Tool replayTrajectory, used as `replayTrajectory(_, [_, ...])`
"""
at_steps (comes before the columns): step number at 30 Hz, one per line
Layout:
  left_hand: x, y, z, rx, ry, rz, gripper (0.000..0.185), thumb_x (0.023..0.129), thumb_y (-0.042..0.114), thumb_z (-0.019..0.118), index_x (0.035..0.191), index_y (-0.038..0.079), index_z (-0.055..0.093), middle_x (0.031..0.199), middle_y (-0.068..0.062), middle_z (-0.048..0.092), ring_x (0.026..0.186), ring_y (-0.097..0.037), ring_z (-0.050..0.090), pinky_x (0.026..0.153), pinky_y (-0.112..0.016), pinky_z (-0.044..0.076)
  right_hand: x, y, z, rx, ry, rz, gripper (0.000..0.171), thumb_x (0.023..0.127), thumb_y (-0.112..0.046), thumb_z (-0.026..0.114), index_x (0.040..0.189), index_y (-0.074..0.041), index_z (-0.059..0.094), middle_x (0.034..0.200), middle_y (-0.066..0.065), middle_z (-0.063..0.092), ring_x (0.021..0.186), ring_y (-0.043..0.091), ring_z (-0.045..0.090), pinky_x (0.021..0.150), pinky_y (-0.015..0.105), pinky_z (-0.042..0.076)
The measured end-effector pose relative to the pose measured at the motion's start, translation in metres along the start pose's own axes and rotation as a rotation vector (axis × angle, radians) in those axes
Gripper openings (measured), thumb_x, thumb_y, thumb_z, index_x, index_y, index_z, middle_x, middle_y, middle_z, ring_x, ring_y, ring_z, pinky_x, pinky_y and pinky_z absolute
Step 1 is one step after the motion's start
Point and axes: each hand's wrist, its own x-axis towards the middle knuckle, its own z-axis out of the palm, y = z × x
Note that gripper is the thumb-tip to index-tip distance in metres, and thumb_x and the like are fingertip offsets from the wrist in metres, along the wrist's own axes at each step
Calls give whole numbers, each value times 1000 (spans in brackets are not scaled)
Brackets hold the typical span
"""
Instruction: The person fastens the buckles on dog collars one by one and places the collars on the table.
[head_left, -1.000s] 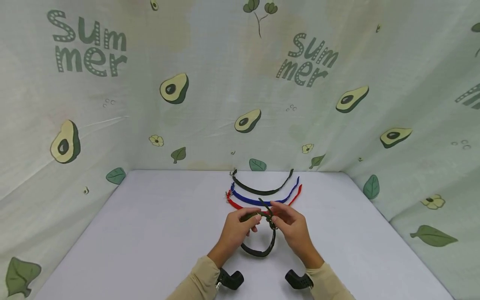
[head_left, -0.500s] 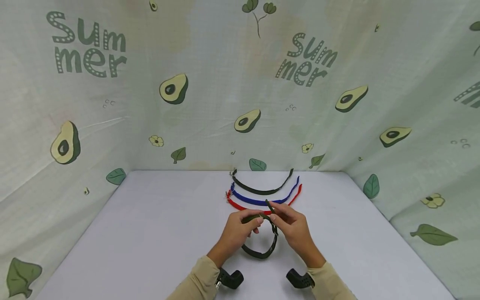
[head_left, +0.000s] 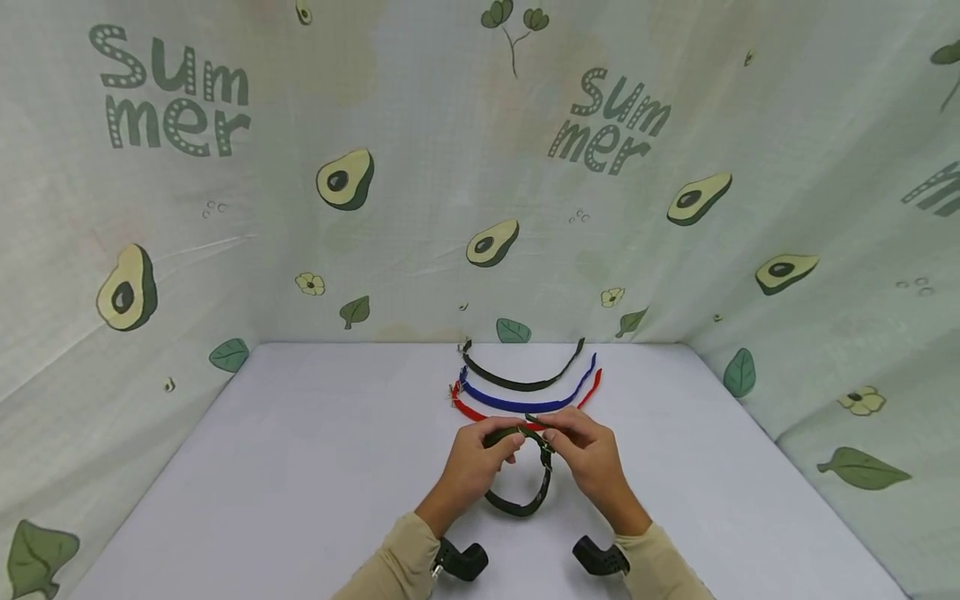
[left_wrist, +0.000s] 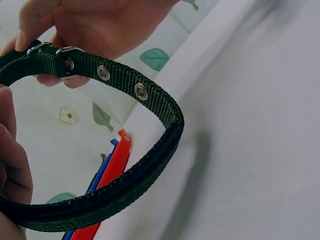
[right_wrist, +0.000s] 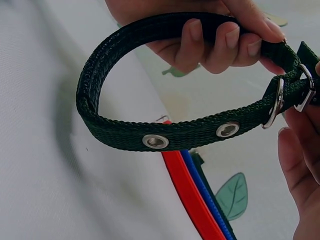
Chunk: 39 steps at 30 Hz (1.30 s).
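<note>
A dark green webbing collar, bent into a loop, hangs between both hands above the white table. Metal eyelets dot its strap, and a dark padded band lines part of it. My left hand grips the padded band close to the buckle end. The right hand pinches the strap by the metal buckle, its tip poking out past the fingers. Beside the buckle a metal ring encircles the strap. How far the strap passes through the buckle is partly hidden by the fingers.
Beyond the hands, a red collar, a blue collar and another dark collar lie curved on the white table. A printed cloth walls the back and sides.
The strap tip, which stood up by the right fingers, now leans lower toward the left. The buckle and loop have shifted slightly. Both hands stay almost in place.
</note>
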Motion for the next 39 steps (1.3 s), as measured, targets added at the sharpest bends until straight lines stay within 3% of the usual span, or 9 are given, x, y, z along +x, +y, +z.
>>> replayTrajectory(7, [1, 0, 0, 17, -8, 32, 25, 98, 28, 67, 118, 14, 72, 89, -13, 67, 76, -15, 62, 61, -24, 48, 0, -3, 1, 45, -7, -38, 17, 93, 10, 63, 105, 2, 71, 100, 19, 64, 89, 17, 65, 79, 26, 57])
replayTrajectory(13, [1, 6, 0, 23, -22, 36, 24, 98, 28, 67, 118, 16, 72, 86, -2, 65, 77, -14, 62, 62, -24, 47, 0, -3, 0, 9, -5, -73, 22, 91, 14, 60, 101, -1, 73, 97, 17, 64, 87, 18, 63, 76, 26, 57])
replayTrajectory(19, [-1, 8, 1, -1, -24, 24, 25, 98, 27, 67, 119, 15, 72, 90, -8, 65, 78, -15, 62, 63, -24, 48, 1, -4, -2, -4, -21, -87, 24, 89, 16, 59, 100, -1, 73, 95, 17, 64, 85, 17, 62, 74, 24, 56])
replayTrajectory(27, [-1, 3, 2, 17, -7, 37, 27, 97, 28, 68, 121, 16, 72, 90, -1, 64, 73, -14, 57, 62, -24, 49, -1, -1, -1, -22, -27, -89, 26, 88, 17, 59, 99, -2, 73, 95, 15, 63, 81, 17, 60, 70, 24, 55])
replayTrajectory(35, [-3, 4, 3, -6, 1, 77, 29, 96, 26, 69, 123, 14, 72, 118, 1, 70, 102, -14, 63, 86, -24, 51, 0, 2, 0, -16, -40, -76, 27, 88, 16, 60, 98, -4, 74, 92, 13, 64, 81, 15, 60, 71, 24, 55])
replayTrajectory(39, [-1, 4, 4, -15, -10, 83, 31, 97, 25, 68, 125, 11, 70, 121, -1, 69, 106, -15, 63, 88, -24, 52, 0, 1, 0, -17, -45, -73, 28, 88, 16, 59, 101, -2, 75, 96, 14, 66, 87, 17, 63, 76, 24, 55])
